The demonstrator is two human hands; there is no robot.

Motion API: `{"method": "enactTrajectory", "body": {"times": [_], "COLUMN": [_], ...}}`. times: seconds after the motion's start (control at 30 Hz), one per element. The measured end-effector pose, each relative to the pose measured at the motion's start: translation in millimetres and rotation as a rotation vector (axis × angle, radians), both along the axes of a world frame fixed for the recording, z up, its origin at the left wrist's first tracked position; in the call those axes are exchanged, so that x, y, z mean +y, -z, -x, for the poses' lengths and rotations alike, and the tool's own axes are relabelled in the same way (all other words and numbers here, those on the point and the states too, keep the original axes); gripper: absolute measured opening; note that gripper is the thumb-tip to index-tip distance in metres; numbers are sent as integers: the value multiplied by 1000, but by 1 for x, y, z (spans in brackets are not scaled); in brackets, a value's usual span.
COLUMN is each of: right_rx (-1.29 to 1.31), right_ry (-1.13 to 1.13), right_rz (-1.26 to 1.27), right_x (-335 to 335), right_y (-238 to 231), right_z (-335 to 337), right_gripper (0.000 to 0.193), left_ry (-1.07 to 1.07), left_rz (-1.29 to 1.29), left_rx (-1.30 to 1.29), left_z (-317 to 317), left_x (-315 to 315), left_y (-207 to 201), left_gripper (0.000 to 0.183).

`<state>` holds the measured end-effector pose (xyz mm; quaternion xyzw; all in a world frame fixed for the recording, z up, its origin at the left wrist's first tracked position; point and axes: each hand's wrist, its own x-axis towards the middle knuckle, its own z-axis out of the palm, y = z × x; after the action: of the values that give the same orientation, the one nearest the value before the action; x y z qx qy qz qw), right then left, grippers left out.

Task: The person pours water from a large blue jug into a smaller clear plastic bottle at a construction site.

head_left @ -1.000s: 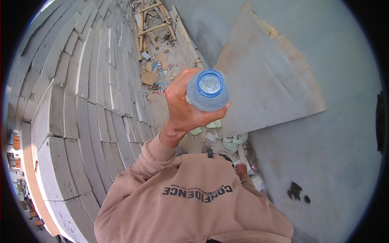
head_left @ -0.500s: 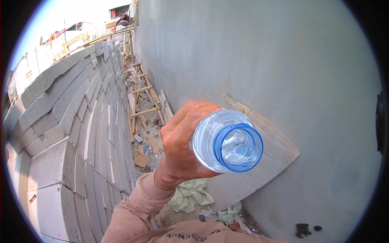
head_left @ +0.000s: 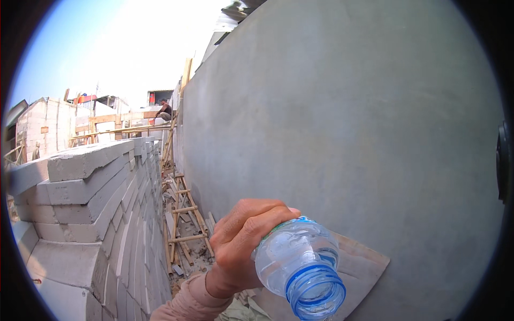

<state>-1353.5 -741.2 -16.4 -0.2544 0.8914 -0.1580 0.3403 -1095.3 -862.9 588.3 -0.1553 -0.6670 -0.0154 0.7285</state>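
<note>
My left hand (head_left: 246,243) is closed around a clear plastic water bottle (head_left: 292,249) just in front of me, its fingers wrapped over the body. The bottle has no cap on. Its blue-tinted neck (head_left: 316,289) points toward me and down, at the lower edge of the view, with clear water visible inside. A pinkish-tan sleeve (head_left: 184,299) covers the left forearm. My right hand is out of view.
Grey blocks (head_left: 80,192) are stacked high at left. A tall smooth grey wall (head_left: 342,134) rises at right, with a flat board (head_left: 364,262) leaning against it. Between them lie a wooden ladder (head_left: 184,209) and debris. Far off, a person (head_left: 165,111) crouches near wooden poles.
The view has tilted up, showing more sky. My left hand and the bottle sit lower in the picture, and the bottle's mouth has tipped downward.
</note>
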Motion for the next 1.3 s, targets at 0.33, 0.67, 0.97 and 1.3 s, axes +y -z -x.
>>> {"method": "enactTrajectory", "body": {"times": [0.33, 0.67, 0.97, 1.3], "right_rx": [-55, -183, -320, -477], "right_ry": [40, 14, 10, 84], "right_rz": [26, -100, -132, -70], "right_x": [0, 198, 240, 189], "right_y": [18, 159, 84, 94], "right_z": [-1, -44, -66, -35], "right_gripper": [23, 21, 17, 17], "left_ry": [-40, 36, -270, -737], "left_rz": [-34, -563, -1332, -1639], "left_rx": [-22, -514, -851, -539], "left_z": [-6, 3, -70, -117], "left_x": [-1, -7, 5, 50], "left_y": [9, 118, 346, 371], "left_gripper": [43, 44, 47, 38]}}
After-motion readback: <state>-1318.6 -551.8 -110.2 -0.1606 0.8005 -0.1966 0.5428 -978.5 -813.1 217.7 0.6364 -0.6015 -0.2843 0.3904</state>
